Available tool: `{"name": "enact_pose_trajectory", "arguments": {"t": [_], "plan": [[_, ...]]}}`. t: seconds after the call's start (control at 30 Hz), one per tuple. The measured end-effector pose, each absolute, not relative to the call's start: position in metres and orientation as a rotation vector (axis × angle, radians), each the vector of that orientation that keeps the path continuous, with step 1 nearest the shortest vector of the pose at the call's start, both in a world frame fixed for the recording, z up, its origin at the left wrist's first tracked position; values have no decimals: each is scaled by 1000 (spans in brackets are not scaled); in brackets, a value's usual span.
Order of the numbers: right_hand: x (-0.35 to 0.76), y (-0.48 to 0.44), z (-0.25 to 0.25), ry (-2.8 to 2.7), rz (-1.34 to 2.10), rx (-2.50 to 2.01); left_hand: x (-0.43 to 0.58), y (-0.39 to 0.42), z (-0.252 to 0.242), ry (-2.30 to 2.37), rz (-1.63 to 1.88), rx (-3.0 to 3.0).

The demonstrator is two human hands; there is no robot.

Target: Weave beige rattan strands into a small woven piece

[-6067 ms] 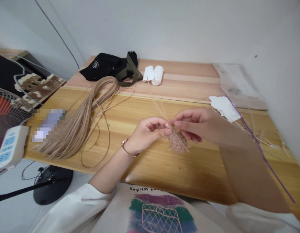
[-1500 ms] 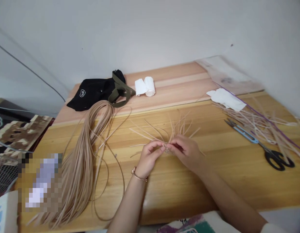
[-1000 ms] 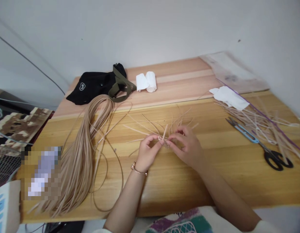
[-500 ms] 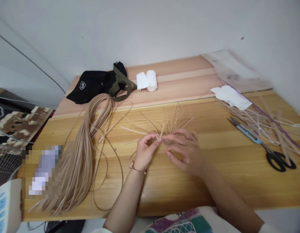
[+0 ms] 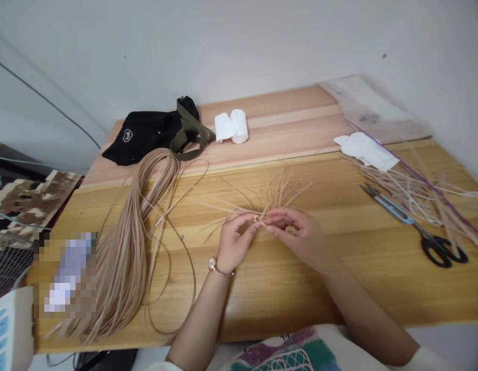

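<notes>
Loose strip bundle lies toward the tabletop's left edge. Mid-table, the left hand pinches the woven piece. The right hand, fingers splayed a moment ago, has closed back onto it. Scissors sit near the right edge.

A home craft corner is suggested, not a commercial workshop. A plain wooden worktop is set into the corner of bare white walls. A long bundle of pale weaving cane is laid along its left side, a half-woven cane piece with loose ends fanning out is held at the middle, and cut cane scraps are scattered at the right beside scissors. Personal belongings are kept at the back: a black bag and rolled white tissue. A household fan guard and a power strip are seen at the lower left.
</notes>
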State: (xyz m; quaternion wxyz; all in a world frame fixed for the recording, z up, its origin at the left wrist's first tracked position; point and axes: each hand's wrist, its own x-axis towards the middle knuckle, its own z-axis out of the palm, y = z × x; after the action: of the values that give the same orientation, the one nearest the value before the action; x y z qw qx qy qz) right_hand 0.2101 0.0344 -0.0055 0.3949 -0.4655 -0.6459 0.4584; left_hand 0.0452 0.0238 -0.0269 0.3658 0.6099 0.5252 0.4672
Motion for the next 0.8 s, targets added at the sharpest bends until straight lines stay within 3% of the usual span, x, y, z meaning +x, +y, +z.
{"name": "enact_pose_trajectory", "arguments": {"t": [0.27, 0.53, 0.7, 0.8], "plan": [[208, 32, -4, -1808, 872, -1275, 51, 17, -27, 1454, 1102, 2061], [208, 31, -9, -2000, 551, -1197, 54, 18, -29, 1383, 1196, 2164], [214, 36, -5, -2118, 577, -1063, 51, 21, -26, 1284, 1271, 2018], [220, 40, -1, -2166, 793, -1046, 48, 22, -24, 1217, 1238, 1976]]}}
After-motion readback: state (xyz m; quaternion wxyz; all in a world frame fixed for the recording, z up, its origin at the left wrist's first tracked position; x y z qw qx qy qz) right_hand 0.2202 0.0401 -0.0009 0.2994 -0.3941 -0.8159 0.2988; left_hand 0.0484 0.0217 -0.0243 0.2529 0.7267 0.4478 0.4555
